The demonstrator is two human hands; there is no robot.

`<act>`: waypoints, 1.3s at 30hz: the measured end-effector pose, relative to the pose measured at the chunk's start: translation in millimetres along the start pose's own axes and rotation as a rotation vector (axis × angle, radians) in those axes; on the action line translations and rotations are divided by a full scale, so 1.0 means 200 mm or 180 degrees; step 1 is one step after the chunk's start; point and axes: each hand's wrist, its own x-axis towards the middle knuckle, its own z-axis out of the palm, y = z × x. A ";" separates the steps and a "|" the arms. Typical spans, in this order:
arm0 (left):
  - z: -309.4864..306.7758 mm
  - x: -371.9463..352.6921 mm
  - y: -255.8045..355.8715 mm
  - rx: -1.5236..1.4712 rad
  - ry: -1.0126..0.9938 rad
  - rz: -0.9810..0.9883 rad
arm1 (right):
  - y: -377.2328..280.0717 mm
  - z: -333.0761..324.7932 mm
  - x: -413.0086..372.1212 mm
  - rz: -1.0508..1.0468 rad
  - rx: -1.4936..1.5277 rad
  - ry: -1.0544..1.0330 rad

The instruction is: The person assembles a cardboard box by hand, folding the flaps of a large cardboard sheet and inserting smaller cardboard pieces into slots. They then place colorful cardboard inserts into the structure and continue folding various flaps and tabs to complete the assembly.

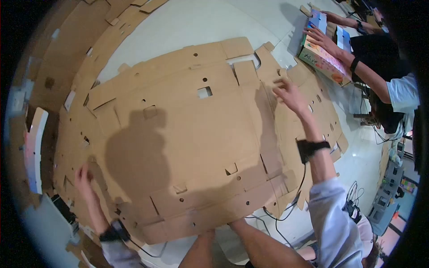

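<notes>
A large unfolded cardboard box sheet (210,129) lies flat before my knees, brown side up, with die-cut slots, round holes and creased flaps. My right hand (289,96) hovers over its right part, fingers loosely bent and apart, with nothing in them. Over on the left, my left hand (84,178) is raised above the sheet's left edge, fingers pointing away from me and slightly blurred, also holding nothing. Both wrists wear black bands with cables. The shadow of my head and arms falls across the cardboard.
At the upper right, another person's hands (324,42) rest on a printed fruit carton (326,58). More brown cardboard (58,58) stands along the left side, near a white-edged printed strip (38,152). Cables (286,210) trail near my right knee over the pale tiled floor (178,27).
</notes>
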 end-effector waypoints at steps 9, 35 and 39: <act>0.47 0.85 0.01 -0.0310 -0.0191 0.0226 | -0.02 0.25 0.37 0.0153 0.1706 0.0797; 0.65 0.10 0.52 0.3259 -0.1495 0.2099 | -0.10 0.21 0.47 -0.0711 -0.1592 -0.1663; 0.85 -0.07 0.55 0.2898 -0.1280 0.2503 | -0.34 0.41 0.57 -0.0350 -0.1565 -0.1029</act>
